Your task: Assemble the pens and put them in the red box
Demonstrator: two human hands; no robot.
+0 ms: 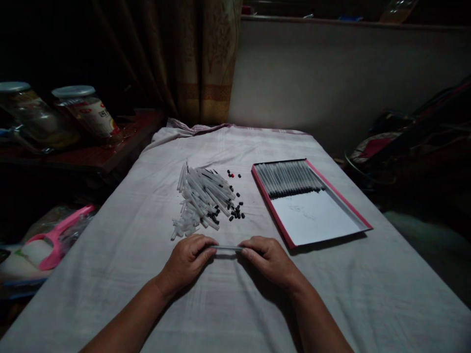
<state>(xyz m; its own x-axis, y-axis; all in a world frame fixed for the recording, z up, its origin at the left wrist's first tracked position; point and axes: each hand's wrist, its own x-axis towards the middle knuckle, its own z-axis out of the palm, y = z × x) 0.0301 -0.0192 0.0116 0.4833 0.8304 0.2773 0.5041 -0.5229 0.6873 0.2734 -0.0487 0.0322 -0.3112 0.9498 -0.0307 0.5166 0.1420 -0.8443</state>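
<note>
My left hand [189, 260] and my right hand [267, 257] are both closed on the ends of one clear pen [227, 248], held level just above the white cloth [147, 235]. Just beyond my hands lies a heap of clear pen barrels [200, 196] with small black caps [237, 212] scattered at its right side, one red cap among them. To the right sits a flat red-edged box [312, 215] with a row of finished pens [290, 177] in its far half.
Two lidded jars [88, 110] stand on a dark wooden shelf at the left. A pink plastic tool [55, 235] lies low at the left edge. A curtain hangs behind, and a dark bag [412, 137] rests at the right.
</note>
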